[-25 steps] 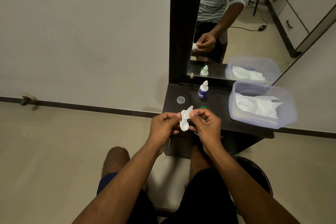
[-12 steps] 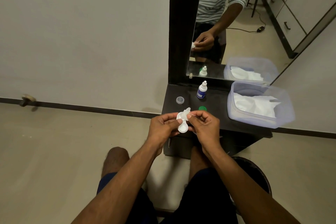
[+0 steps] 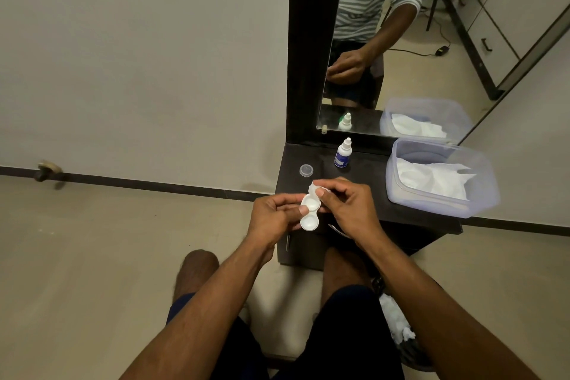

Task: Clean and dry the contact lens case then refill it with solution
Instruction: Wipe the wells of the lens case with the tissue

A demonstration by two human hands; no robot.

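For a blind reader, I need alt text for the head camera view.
A seated person's left hand holds an open white contact lens case while the right hand pinches a white tissue at its top. Behind, a dark table holds a solution bottle.

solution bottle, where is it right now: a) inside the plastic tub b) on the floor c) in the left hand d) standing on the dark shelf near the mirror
d: the solution bottle stands upright on the dark shelf just in front of the mirror, apart from both hands, which hold the lens case nearer the camera.
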